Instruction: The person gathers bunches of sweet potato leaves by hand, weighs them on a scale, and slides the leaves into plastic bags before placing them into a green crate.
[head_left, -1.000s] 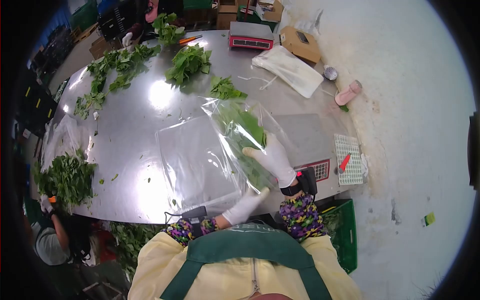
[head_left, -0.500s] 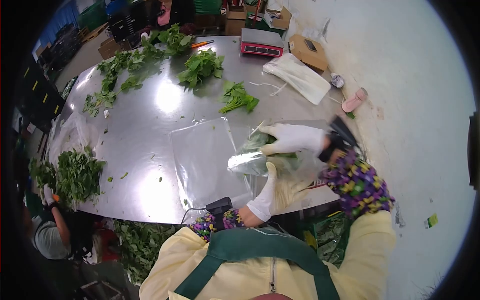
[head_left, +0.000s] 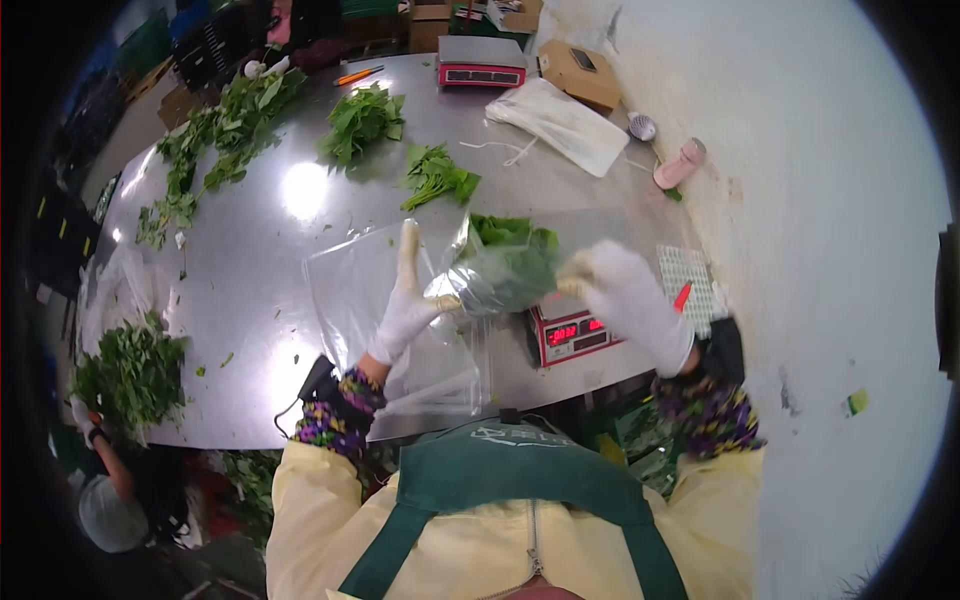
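A clear plastic bag [head_left: 480, 290] with a bunch of leafy greens [head_left: 515, 245] inside lies in front of me, above the near red scale [head_left: 575, 335]. My right hand [head_left: 625, 300], in a white glove, has its fingers curled and pinched at the right side of this bag. On the other side is my left hand [head_left: 400, 315], also gloved, its index finger stretched upward and its thumb spread against the bag's left end. Flat clear bags [head_left: 350, 275] lie beneath and beside my left hand. Part of the scale is hidden by the filled bag and my right hand.
Loose greens [head_left: 440, 178] and more bunches [head_left: 365, 125] lie farther back on the metal table [head_left: 250, 290]. A second scale [head_left: 480, 65], white bags [head_left: 570, 125] and a pink bottle [head_left: 682, 163] stand along the back right. Another person's hand [head_left: 85, 412] is at the left edge.
My hands have moved apart, the left one leftward and up. The filled bag has turned, showing more greens. The near scale's display and a sticker sheet are now uncovered. The view has shifted.
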